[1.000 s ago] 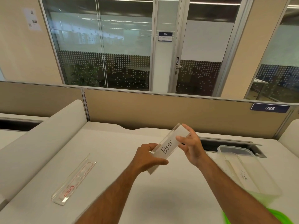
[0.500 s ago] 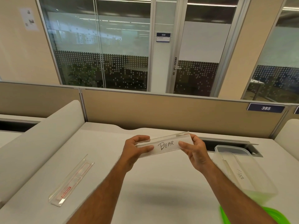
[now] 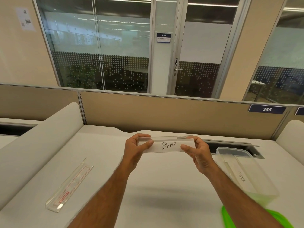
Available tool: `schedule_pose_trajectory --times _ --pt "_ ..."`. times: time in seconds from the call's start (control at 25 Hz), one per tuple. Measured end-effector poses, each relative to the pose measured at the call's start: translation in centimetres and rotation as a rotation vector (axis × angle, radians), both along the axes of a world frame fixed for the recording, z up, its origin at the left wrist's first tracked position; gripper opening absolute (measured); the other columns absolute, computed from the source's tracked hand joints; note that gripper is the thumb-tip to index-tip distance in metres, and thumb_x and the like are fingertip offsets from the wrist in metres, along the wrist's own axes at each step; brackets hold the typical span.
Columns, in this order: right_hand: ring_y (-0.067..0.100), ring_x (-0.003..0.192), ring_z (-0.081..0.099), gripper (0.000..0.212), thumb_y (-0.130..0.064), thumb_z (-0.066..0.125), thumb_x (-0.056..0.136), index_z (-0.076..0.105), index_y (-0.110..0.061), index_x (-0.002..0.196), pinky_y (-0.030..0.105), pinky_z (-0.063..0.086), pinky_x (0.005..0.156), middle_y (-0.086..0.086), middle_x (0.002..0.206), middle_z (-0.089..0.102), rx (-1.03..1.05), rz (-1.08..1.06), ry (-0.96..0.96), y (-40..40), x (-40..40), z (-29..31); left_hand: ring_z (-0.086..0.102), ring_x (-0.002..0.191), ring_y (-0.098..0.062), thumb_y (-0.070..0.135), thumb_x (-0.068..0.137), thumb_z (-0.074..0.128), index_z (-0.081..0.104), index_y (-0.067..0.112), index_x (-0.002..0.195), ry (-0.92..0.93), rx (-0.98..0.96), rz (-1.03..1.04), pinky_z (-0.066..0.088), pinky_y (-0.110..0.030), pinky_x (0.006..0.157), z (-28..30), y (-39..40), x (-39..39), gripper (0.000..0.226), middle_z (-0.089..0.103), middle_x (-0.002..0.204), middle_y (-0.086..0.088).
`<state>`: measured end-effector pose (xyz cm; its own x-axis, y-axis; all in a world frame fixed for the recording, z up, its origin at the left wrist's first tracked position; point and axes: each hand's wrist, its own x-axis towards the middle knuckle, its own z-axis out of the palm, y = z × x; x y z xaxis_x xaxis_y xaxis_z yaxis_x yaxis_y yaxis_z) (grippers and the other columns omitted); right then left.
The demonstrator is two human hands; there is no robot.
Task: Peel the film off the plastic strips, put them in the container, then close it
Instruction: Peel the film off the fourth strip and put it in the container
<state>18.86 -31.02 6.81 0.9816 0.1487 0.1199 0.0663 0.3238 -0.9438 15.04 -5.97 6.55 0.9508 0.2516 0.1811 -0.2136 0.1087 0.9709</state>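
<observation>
Both hands, left hand (image 3: pixel 134 149) & right hand (image 3: pixel 199 153), pinch ends of "DEAR" strip (image 3: pixel 166 144), mid frame, above worktop (image 3: pixel 164 186). Step: peel film. Next: pick at corner. Container (image 3: pixel 246 175) lower right, open.

strip (image 3: pixel 166 144) clear, black lettering | lid (image 3: pixel 278 218) green | desk (image 3: pixel 164 186) white

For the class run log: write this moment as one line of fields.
hands: left hand and right hand grip strip marked DEAR level above desk | container: open, one strip inside | lid: off
</observation>
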Motion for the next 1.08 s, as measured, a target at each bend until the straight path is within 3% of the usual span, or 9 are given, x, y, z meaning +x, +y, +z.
schedule_pose_trajectory --times 0.12,0.2,0.36,0.44,0.52,0.68,0.8,0.96,1.08 --pt "0.032 0.097 0.069 0.060 -0.008 0.088 0.052 0.060 -0.008 0.105 0.032 0.060 0.077 0.013 0.099 0.074 -0.052 0.005 -0.009 -0.1 0.2 -0.1 0.070 0.088 -0.019 0.025 0.065 0.083 0.076 0.014 0.087 0.019 0.004 0.007 0.054 -0.029 0.072 0.0 -0.1 -0.1 0.026 0.075 0.097 -0.008" --pt "0.028 0.096 0.069 0.064 -0.010 0.093 0.051 0.060 -0.012 0.106 0.030 0.060 0.076 0.012 0.105 0.073 -0.226 0.024 -0.038 -0.4 0.2 0.5 0.069 0.086 -0.020 0.024 0.065 0.082 0.075 0.013 0.087 0.031 0.004 0.001 0.053 -0.031 0.073 0.1 0.0 -0.4 0.026 0.075 0.095 -0.009" --pt "0.011 0.096 0.066 0.068 -0.042 0.092 0.049 0.060 -0.035 0.109 0.023 0.058 0.066 -0.010 0.111 0.065 -0.988 0.151 -0.199 -1.6 0.8 3.3 0.067 0.081 -0.018 0.023 0.066 0.081 0.073 0.009 0.087 0.054 0.046 -0.043 0.051 -0.027 0.066 -0.2 -0.1 -0.9 0.027 0.072 0.092 -0.007" --pt "0.007 0.098 0.061 0.074 -0.054 0.087 0.048 0.056 -0.040 0.114 0.024 0.058 0.072 -0.015 0.111 0.061 -1.331 0.239 -0.311 -1.2 0.9 4.3 0.067 0.083 -0.020 0.017 0.070 0.084 0.072 0.006 0.089 0.060 0.062 -0.080 0.052 -0.023 0.063 -0.7 -0.5 -1.0 0.025 0.072 0.092 -0.009" --pt "0.007 0.100 0.057 0.082 -0.061 0.081 0.048 0.053 -0.039 0.122 0.024 0.053 0.082 -0.014 0.113 0.059 -1.534 0.310 -0.361 -0.2 0.7 4.6 0.067 0.086 -0.023 0.008 0.077 0.081 0.071 0.005 0.089 0.071 0.071 -0.106 0.052 -0.020 0.061 -1.1 -1.2 -1.1 0.016 0.071 0.094 -0.012" --pt "0.006 0.087 0.060 0.074 -0.062 0.077 0.053 0.055 -0.037 0.119 0.024 0.054 0.077 -0.017 0.098 0.059 -1.618 0.377 -0.392 1.0 0.0 3.4 0.065 0.091 -0.025 0.008 0.080 0.078 0.071 0.009 0.093 0.090 0.105 -0.126 0.051 -0.017 0.059 -1.7 -2.5 -1.3 0.015 0.070 0.099 -0.012" --pt "0.007 0.081 0.061 0.070 -0.064 0.074 0.055 0.057 -0.035 0.116 0.024 0.055 0.070 -0.013 0.097 0.064 -1.656 0.323 -0.396 0.4 -0.2 2.3 0.063 0.107 -0.022 0.019 0.080 0.080 0.066 0.017 0.114 0.094 0.183 -0.090 0.054 -0.015 0.067 -2.3 -3.3 -1.1 0.037 0.068 0.116 -0.005" --pt "0.012 0.081 0.059 0.072 -0.075 0.064 0.049 0.055 -0.039 0.110 0.028 0.050 0.063 -0.009 0.101 0.065 -1.691 0.047 -0.289 -2.8 0.4 1.5 0.046 0.132 -0.016 0.057 0.079 0.072 0.046 0.024 0.141 0.193 0.574 0.000 0.044 -0.034 0.104 -4.3 -3.9 -0.7 0.075 0.052 0.142 0.004" --pt "0.018 0.078 0.059 0.063 -0.076 0.063 0.052 0.055 -0.032 0.096 0.029 0.041 0.056 -0.004 0.097 0.068 -1.687 -0.233 -0.189 -6.4 1.4 1.4 0.029 0.146 -0.018 0.074 0.080 0.054 0.033 0.024 0.150 0.276 0.938 -0.042 0.030 -0.040 0.117 -7.3 -3.7 -0.5 0.088 0.036 0.157 0.002"
